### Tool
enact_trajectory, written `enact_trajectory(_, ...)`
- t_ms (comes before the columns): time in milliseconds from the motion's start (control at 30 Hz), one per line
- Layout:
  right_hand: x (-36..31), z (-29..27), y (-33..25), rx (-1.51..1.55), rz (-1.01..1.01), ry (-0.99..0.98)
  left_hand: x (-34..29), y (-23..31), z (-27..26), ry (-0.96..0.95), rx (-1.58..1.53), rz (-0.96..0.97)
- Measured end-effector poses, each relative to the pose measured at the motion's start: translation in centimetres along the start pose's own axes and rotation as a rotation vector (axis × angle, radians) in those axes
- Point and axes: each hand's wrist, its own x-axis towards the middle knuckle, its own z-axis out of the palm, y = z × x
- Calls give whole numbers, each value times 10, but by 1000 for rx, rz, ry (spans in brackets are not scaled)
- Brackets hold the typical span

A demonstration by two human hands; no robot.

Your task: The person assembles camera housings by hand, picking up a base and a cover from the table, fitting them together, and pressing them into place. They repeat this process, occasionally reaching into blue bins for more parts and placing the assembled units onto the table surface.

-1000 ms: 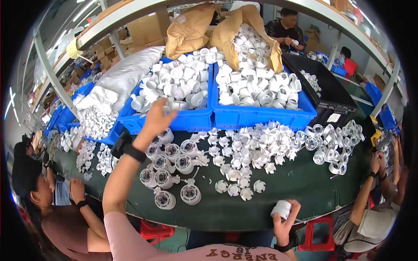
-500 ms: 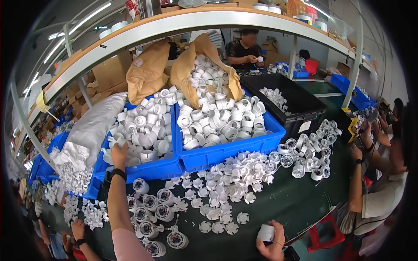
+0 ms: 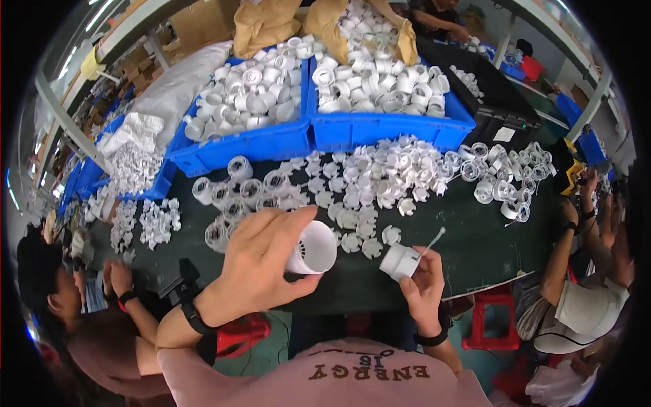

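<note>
My left hand (image 3: 258,254) grips a white plastic cup-shaped housing (image 3: 319,245), its open mouth turned right, with dark slots inside. To its right, my right hand (image 3: 427,288) closes round a white cylindrical part (image 3: 399,262) with a short white wire (image 3: 432,240) sticking up. The two pieces are apart, above the near part of the dark green table (image 3: 475,251). Just beyond my hands lie flat notched white discs (image 3: 371,247) and a heap of white pronged caps (image 3: 400,166). Round white units with wiring inside (image 3: 234,210) stand beyond my left hand.
Two blue bins (image 3: 237,150) (image 3: 386,132) of white housings stand at the back, beside a black crate (image 3: 502,112). More round parts (image 3: 505,183) lie at right; small white pieces (image 3: 159,222) at left. Co-workers (image 3: 102,332) (image 3: 583,298) sit on both sides. A red stool (image 3: 491,322) stands below.
My left hand has come back from the left blue bin with a white housing. My right hand has risen with its white part, whose wire now shows. The view has tilted down.
</note>
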Motion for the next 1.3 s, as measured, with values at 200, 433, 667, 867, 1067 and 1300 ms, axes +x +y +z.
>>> enact_trajectory(200, 12, 56, -42, -268, -240, -415, -41, 39, 34, -48, -198, -117)
enact_trajectory(433, -3, 55, -28, -414, -213, -537, -68, 53, 39, -33, -170, -64)
enact_trajectory(667, -33, 65, -20, 265, 110, -549, -101, 68, 62, 262, -709, -539)
enact_trajectory(867, -20, 67, -20, -141, 70, -664, -125, 74, 73, 348, -890, -714)
enact_trajectory(1067, -20, 93, -14, -183, -89, -766, -142, 67, 61, 475, -653, -553)
enact_trajectory(1300, -23, 105, -3, -230, -109, -753, -152, 64, 62, 532, -500, -526)
